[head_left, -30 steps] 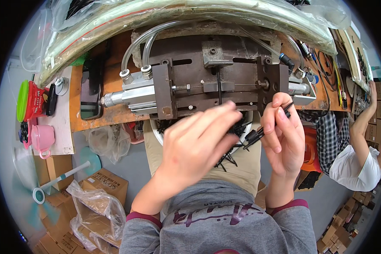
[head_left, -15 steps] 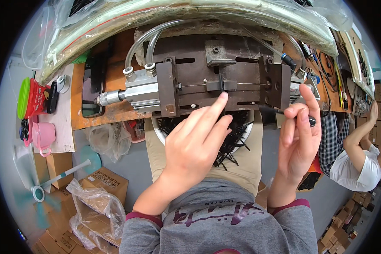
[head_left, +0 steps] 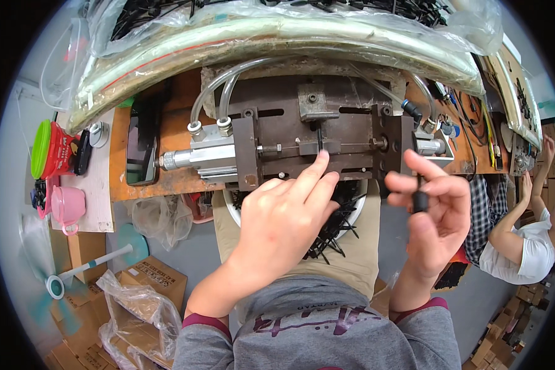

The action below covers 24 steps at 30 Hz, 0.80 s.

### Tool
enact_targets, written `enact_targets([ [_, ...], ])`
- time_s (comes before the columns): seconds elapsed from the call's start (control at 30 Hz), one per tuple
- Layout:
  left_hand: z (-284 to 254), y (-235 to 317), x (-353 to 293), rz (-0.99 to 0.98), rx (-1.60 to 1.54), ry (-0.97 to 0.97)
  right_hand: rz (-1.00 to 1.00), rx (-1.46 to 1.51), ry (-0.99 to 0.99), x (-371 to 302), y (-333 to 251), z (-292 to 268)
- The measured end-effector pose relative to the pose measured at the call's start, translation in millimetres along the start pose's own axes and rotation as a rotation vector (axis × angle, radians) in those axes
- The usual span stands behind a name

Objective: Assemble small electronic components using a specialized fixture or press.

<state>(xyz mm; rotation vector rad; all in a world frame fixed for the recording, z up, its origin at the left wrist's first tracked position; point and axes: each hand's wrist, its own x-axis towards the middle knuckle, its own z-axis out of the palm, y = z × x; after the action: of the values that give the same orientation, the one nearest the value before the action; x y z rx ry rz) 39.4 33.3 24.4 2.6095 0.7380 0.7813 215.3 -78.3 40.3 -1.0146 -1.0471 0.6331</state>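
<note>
Right grip (head_left: 441, 225): blurry black piece (head_left: 420, 202)

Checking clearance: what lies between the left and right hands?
In the head view, lower down: a white bucket of black parts, and khaki trousers beside its rim.

Worn wooden bench (head_left: 177, 117): dark metal fixture (head_left: 287, 132) mid, black flat device (head_left: 143, 148) left, cables (head_left: 473, 114) right.

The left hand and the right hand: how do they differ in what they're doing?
The left hand has its back turned up, while the right hand shows its palm side. The left hand stretches its index finger to the thin black rod in the dark metal fixture; the right hand has its fingers around a blurred black piece. Both hands are bare.
</note>
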Motion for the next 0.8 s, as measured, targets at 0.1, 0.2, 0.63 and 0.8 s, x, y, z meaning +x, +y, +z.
enact_targets([
  [0.1, -26.6, -5.2, 16.6, -0.032, -0.169, 0.000, -0.144, -0.548, -0.166, 5.9, 2.5, 0.1],
  [0.2, -43.7, -20.0, 60.2, 0.098, -0.186, 0.304, -0.223, -0.849, -0.251, 7.5, 14.5, 9.4],
  [0.63, -43.5, -58.4, 205.6, 0.010, 0.403, 0.078, -0.249, -1.242, -0.450, 8.7, 32.7, 37.1],
  [0.8, -62.2, -50.9, 204.4, 0.165, 0.350, 0.157, -0.257, -1.224, -0.504, 12.9, 22.7, 38.0],
])
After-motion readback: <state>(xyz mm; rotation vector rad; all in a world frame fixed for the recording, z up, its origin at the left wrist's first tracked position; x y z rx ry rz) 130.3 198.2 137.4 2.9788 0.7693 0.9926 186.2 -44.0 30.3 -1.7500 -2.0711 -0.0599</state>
